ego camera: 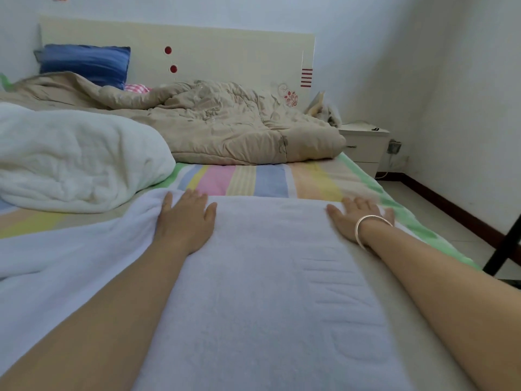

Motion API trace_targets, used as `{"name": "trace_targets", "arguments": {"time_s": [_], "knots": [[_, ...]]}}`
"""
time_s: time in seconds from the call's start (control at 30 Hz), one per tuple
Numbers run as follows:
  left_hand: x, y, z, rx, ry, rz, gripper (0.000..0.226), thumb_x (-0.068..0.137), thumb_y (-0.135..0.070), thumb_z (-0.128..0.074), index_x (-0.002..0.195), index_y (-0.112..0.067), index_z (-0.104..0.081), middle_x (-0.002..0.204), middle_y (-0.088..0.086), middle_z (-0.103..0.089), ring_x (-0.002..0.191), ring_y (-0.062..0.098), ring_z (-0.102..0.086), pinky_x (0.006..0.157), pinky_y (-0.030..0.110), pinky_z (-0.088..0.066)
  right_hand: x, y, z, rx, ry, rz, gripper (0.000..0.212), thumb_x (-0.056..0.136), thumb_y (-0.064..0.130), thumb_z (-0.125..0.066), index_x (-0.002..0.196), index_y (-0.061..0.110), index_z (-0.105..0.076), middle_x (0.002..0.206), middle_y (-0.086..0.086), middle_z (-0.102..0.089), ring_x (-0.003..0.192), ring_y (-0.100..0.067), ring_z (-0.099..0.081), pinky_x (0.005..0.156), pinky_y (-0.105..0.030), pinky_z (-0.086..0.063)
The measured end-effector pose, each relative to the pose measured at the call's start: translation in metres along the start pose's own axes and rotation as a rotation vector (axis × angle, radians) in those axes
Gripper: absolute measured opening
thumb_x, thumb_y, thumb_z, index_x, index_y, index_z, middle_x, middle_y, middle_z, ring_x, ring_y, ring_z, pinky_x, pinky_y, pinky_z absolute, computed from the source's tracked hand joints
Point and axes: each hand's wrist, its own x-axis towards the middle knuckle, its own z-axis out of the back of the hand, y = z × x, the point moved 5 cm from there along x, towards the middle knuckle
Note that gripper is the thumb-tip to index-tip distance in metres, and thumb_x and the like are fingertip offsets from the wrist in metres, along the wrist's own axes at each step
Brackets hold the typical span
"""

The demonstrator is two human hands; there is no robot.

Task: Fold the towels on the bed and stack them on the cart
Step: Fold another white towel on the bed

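Pale bluish-white walls close in a small bedroom, and a bed with a pastel-striped sheet point(253, 179) fills most of the frame below a cream headboard with red dots point(197, 49) along the top. At the upper left a blue striped pillow point(84, 63) leans on the headboard, and a crumpled beige quilt point(214, 125) lies across the middle of the frame. A bundled white fluffy towel point(70, 156) sits at the left centre, resting on the striped sheet. Spread flat over the lower half of the frame, on the bed, lies a large white terry towel point(267, 277) with faint ribbed bands toward its right side. The left hand point(186, 221) presses palm-down on this towel near its far edge, left of centre, fingers point(194, 197) stretched out flat and gripping nothing. The right hand point(355, 218) lies flat at the towel's far right corner, likewise spread and holding nothing, with a silver bangle point(366, 227) around the wrist. At the right centre a white bedside cabinet point(363, 145) stands beside the bed against the wall.
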Motion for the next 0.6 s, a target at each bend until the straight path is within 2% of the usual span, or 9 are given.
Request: {"name": "trace_targets", "arguments": {"time_s": [0.07,0.1,0.13,0.17,0.23,0.3,0.37,0.47,0.6], "knots": [[-0.016,-0.016,0.027,-0.175,-0.262,-0.153,0.041,0.099,-0.025,-0.033,0.125,-0.015,-0.063,0.135,0.003,-0.058,0.129,0.022,-0.049,0.115,0.041,-0.024,-0.004,0.002,0.001,-0.013,-0.028,0.006,0.072,0.094,0.064,-0.006,0.155,0.025,-0.004,0.162,0.0,0.003,0.149,-0.019,0.004,0.117,-0.053,0.004],[-0.025,-0.022,0.04,-0.24,-0.36,-0.19,0.036,0.093,-0.022,-0.039,0.113,-0.016,-0.068,0.121,0.002,-0.066,0.113,0.025,-0.059,0.105,0.04,-0.035,-0.009,0.004,0.005,-0.005,-0.049,0.014,0.071,0.095,0.062,-0.006,0.155,0.025,-0.001,0.162,-0.001,0.007,0.149,-0.019,0.007,0.117,-0.053,0.006],[-0.037,-0.025,0.05,-0.285,-0.404,-0.194,0.032,0.089,-0.021,-0.043,0.106,-0.016,-0.069,0.113,0.0,-0.068,0.102,0.025,-0.061,0.097,0.039,-0.04,-0.021,0.009,0.01,0.001,-0.055,0.037,0.07,0.095,0.061,-0.006,0.155,0.025,0.002,0.162,0.0,0.011,0.148,-0.02,0.01,0.117,-0.052,0.008],[-0.049,-0.026,0.055,-0.322,-0.379,-0.171,0.03,0.087,-0.02,-0.045,0.104,-0.017,-0.069,0.11,-0.001,-0.069,0.099,0.024,-0.062,0.093,0.038,-0.042,-0.036,0.016,0.014,0.01,-0.045,0.083,0.068,0.096,0.06,-0.006,0.155,0.027,0.003,0.161,0.001,0.014,0.148,-0.02,0.013,0.117,-0.052,0.01],[-0.073,-0.023,0.055,-0.399,-0.2,-0.051,0.032,0.091,-0.02,-0.045,0.113,-0.02,-0.068,0.123,-0.002,-0.065,0.113,0.021,-0.059,0.099,0.034,-0.042,-0.078,0.041,0.02,0.004,0.015,0.217,0.063,0.097,0.057,-0.006,0.154,0.03,0.002,0.161,0.003,0.015,0.147,-0.02,0.017,0.115,-0.053,0.014],[-0.1,-0.017,0.053,-0.439,0.112,0.056,0.036,0.099,-0.023,-0.043,0.132,-0.021,-0.059,0.145,-0.003,-0.05,0.136,0.014,-0.042,0.112,0.028,-0.031,-0.137,0.069,0.017,-0.031,0.112,0.353,0.06,0.098,0.053,-0.007,0.154,0.032,-0.001,0.161,0.004,0.013,0.148,-0.021,0.015,0.115,-0.055,0.013],[-0.129,-0.016,0.062,-0.335,0.331,-0.003,0.044,0.104,-0.031,-0.037,0.147,-0.023,-0.041,0.157,-0.005,-0.03,0.146,0.011,-0.022,0.118,0.026,-0.018,-0.196,0.092,0.012,-0.01,0.162,0.434,0.062,0.098,0.056,-0.009,0.154,0.032,-0.003,0.162,0.004,0.009,0.148,-0.021,0.011,0.115,-0.055,0.012],[-0.177,-0.014,0.095,-0.199,0.489,-0.16,0.052,0.105,-0.039,-0.028,0.155,-0.026,-0.021,0.163,-0.004,-0.012,0.149,0.011,-0.01,0.119,0.026,-0.008,-0.274,0.118,0.012,0.045,0.236,0.483,0.067,0.097,0.06,-0.01,0.155,0.029,0.0,0.162,0.003,0.01,0.148,-0.019,0.013,0.117,-0.051,0.013],[-0.253,0.015,0.154,-0.16,0.568,-0.278,0.05,0.105,-0.037,-0.028,0.154,-0.028,-0.022,0.162,-0.003,-0.013,0.149,0.01,-0.011,0.12,0.026,-0.007,-0.384,0.151,0.019,0.047,0.282,0.545,0.067,0.097,0.06,-0.01,0.154,0.028,0.007,0.161,0.002,0.015,0.147,-0.02,0.018,0.118,-0.048,0.011]]}}
